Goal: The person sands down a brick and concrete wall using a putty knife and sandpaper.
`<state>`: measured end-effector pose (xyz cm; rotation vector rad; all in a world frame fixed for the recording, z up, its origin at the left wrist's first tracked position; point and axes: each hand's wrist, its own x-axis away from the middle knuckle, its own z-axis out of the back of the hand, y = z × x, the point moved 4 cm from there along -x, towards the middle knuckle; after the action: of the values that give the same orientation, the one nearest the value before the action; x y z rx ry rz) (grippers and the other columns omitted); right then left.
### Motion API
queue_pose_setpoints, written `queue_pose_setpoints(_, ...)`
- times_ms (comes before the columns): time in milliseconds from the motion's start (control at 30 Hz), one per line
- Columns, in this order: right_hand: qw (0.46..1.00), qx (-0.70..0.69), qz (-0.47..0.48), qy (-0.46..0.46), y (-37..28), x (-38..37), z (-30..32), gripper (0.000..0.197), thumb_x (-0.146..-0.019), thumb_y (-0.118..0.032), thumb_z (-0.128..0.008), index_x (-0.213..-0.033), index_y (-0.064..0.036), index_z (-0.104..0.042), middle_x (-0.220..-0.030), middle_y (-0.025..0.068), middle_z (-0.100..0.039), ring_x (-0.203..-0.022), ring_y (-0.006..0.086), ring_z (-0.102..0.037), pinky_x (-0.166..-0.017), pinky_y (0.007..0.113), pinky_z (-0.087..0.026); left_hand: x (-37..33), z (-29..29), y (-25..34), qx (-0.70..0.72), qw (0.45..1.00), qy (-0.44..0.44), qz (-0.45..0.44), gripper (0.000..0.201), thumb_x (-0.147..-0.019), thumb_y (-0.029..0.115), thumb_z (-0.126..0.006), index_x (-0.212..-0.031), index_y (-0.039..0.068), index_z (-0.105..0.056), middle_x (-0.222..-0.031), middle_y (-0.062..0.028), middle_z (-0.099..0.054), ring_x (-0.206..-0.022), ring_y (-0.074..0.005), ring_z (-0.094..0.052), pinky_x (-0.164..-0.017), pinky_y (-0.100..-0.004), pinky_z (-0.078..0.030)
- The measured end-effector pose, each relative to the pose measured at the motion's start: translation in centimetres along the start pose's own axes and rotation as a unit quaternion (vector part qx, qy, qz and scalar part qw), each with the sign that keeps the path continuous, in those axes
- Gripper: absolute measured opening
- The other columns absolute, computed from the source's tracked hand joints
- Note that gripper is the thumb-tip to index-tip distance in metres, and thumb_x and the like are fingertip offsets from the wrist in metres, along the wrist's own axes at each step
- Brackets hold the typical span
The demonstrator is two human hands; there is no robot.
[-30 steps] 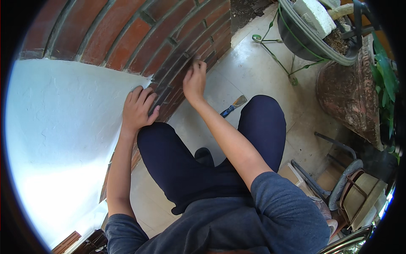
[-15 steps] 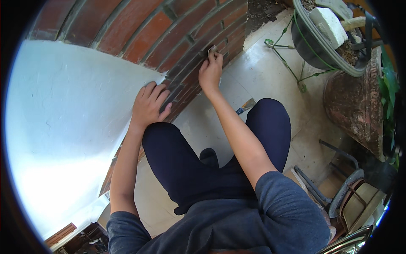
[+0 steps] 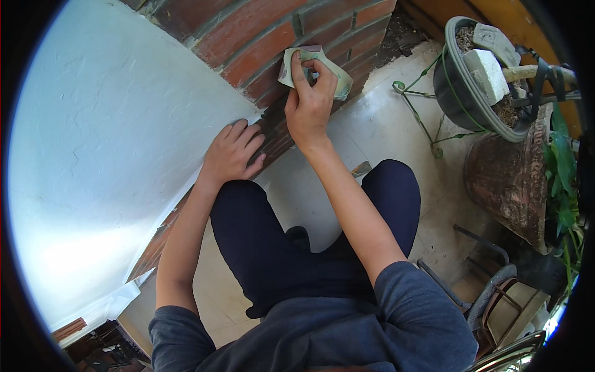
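Observation:
My right hand (image 3: 311,105) grips a creased sheet of sandpaper (image 3: 342,87), pale greenish with pinkish marks on its back. It is raised in front of the brick wall (image 3: 260,42), and I cannot tell whether the sheet touches the bricks. Lower and to the left, my left hand (image 3: 230,152) rests with bent, parted fingers at the corner where the white plastered wall (image 3: 124,118) meets the brick. That hand holds nothing. A scraper blade (image 3: 361,168) shows on the floor beyond my right knee, its handle hidden behind my forearm.
At the right stand a dark pot (image 3: 462,90) with white blocks on its soil, a green metal stand (image 3: 416,93) and a large brown planter (image 3: 505,180). A metal chair (image 3: 489,291) is close by at the lower right. Pale floor tiles (image 3: 356,139) run along the brick.
My right hand has drawn back from low on the brick and turned, so the sandpaper now shows broadly. My left hand remains by the corner. The view has shifted slightly.

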<state>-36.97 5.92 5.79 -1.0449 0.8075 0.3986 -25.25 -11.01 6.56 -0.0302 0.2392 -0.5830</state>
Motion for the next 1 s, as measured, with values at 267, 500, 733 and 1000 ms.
queue_pose_setpoints(267, 1.0, -0.027, -0.012, 0.004, -1.1, 0.3, -0.5, 0.078, -0.08, 0.015, -0.067, -0.154, -0.0108, -0.066, -0.12, 0.0171, -0.057, -0.11, 0.0386, -0.054, -0.099, 0.049, -0.046, -0.1, 0.2, -0.1, 0.0, 1.0, 0.005, -0.001, 0.043, -0.083, 0.033, -0.078, -0.116, 0.007, -0.072, -0.128, -0.0111, -0.068, -0.123, -0.0351, -0.061, -0.101, -0.0451, -0.05)
queue_pose_setpoints(500, 0.999, -0.017, 0.027, -0.001, -0.6, 0.5, -0.2, 0.069, -0.082, 0.009, -0.07, -0.148, -0.0113, -0.07, -0.118, 0.0135, -0.059, -0.109, 0.0362, -0.057, -0.098, 0.049, -0.048, -0.1, 0.1, 0.0, -0.002, 1.0, 0.0, 0.004, 0.043, -0.082, 0.033, -0.079, -0.116, 0.007, -0.073, -0.128, -0.0107, -0.068, -0.122, -0.0354, -0.061, -0.101, -0.0453, -0.05)
queue_pose_setpoints(733, 1.0, -0.01, 0.019, 0.006, 0.7, -0.1, 0.0, 0.068, -0.083, 0.009, -0.068, -0.147, -0.0138, -0.072, -0.118, 0.0138, -0.058, -0.109, 0.0366, -0.057, -0.098, 0.049, -0.048, -0.3, 0.4, 0.2, -0.02, 1.0, -0.005, 0.005, 0.039, -0.085, 0.035, -0.079, -0.113, 0.009, -0.072, -0.126, -0.0087, -0.069, -0.121, -0.0316, -0.062, -0.098, -0.0409, -0.05)
queue_pose_setpoints(1000, 0.999, -0.037, 0.021, -0.015, -1.2, 0.5, -0.3, 0.068, -0.082, 0.009, -0.068, -0.146, -0.015, -0.072, -0.118, 0.0143, -0.057, -0.11, 0.0371, -0.056, -0.097, 0.049, -0.049, 0.0, 0.3, -0.1, -0.013, 1.0, -0.003, -0.001, 0.042, -0.083, 0.034, -0.079, -0.115, 0.007, -0.073, -0.129, -0.0104, -0.068, -0.121, -0.0342, -0.061, -0.099, -0.0437, -0.05)
